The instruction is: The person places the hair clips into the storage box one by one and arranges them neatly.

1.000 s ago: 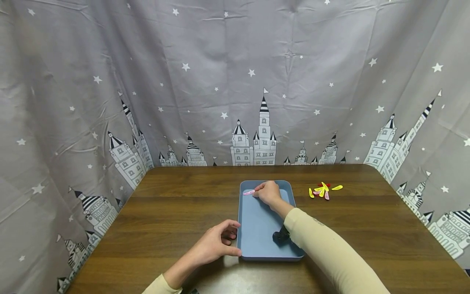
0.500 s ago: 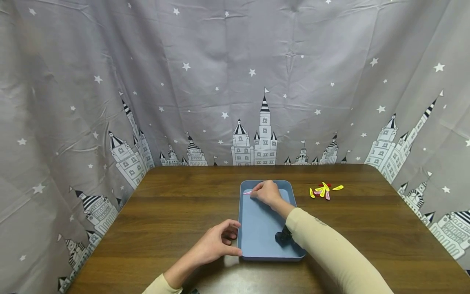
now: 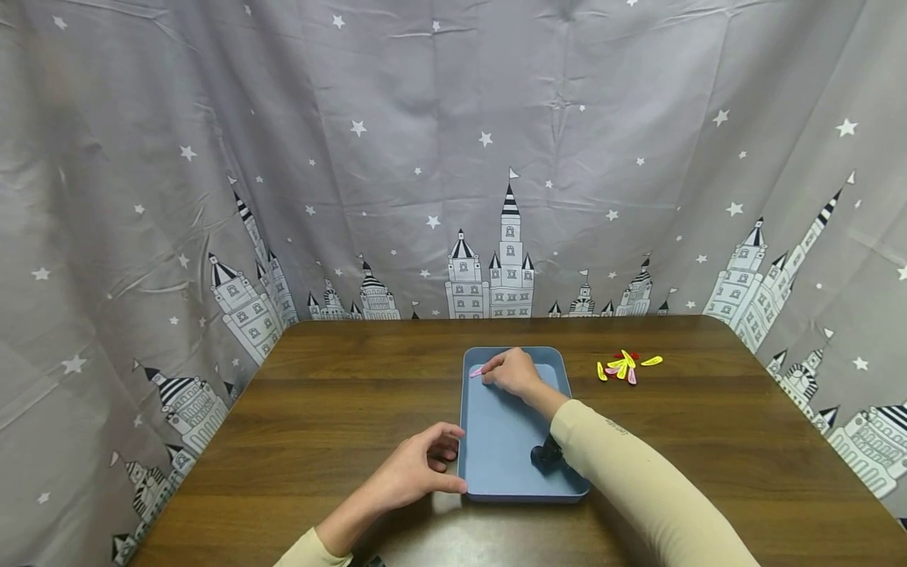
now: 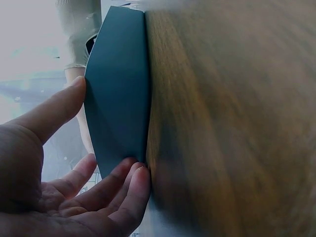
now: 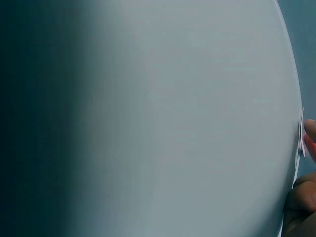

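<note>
A blue rectangular tray (image 3: 505, 441) lies on the wooden table. My left hand (image 3: 414, 468) rests against its left wall, thumb near the front corner and the other fingers loosely bent. In the left wrist view, fingertips touch the outer side of the tray (image 4: 121, 84). My right hand (image 3: 516, 372) is inside the tray near its far left corner and pinches one end of a small pink snap hair clip (image 3: 476, 372). The right wrist view shows only the edge of the clip (image 5: 302, 133), low against the tray floor, beside fingertips (image 5: 310, 129).
Right of the tray lies a loose pile of yellow, pink and red hair clips (image 3: 622, 366), with one yellow clip (image 3: 652, 361) a little apart. A grey curtain (image 3: 397, 157) with castles hangs behind the table. A black device (image 3: 546, 455) sits under my right wrist.
My right hand has shifted slightly left, and the pink clip has turned a little and shows less beyond the fingertips. The left hand and tray stay put.
</note>
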`<action>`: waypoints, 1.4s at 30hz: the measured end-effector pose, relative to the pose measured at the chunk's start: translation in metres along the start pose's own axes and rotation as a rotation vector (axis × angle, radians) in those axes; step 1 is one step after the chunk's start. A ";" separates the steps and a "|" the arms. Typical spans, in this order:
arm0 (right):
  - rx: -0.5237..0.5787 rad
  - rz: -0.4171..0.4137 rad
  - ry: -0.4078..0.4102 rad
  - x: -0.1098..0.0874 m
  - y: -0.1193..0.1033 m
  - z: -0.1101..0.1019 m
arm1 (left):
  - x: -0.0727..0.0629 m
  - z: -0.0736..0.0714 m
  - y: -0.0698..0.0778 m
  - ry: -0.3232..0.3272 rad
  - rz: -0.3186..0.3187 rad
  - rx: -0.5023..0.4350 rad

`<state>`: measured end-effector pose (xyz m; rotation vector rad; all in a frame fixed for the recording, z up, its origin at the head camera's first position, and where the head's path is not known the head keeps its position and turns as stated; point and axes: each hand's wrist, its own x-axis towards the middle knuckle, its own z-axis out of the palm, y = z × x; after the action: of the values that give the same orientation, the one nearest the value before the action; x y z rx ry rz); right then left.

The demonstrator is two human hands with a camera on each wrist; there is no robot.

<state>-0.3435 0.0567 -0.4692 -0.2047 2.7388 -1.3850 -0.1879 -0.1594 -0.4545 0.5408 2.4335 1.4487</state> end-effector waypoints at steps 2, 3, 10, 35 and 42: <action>-0.011 -0.009 -0.001 0.001 0.001 0.001 | 0.000 0.000 0.000 -0.001 0.001 0.001; -0.021 -0.018 -0.003 0.001 0.001 0.001 | 0.000 0.000 0.000 0.000 0.001 0.001; -0.078 -0.068 -0.056 0.003 -0.001 0.002 | 0.000 0.000 -0.001 0.002 0.007 -0.001; -0.093 -0.004 0.095 0.004 0.000 0.003 | 0.001 0.000 -0.001 0.005 0.002 -0.002; -0.101 0.004 0.092 0.002 -0.002 0.002 | 0.000 0.000 0.000 0.005 -0.006 -0.005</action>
<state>-0.3448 0.0539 -0.4690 -0.1435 2.8851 -1.2878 -0.1881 -0.1594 -0.4548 0.5290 2.4330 1.4552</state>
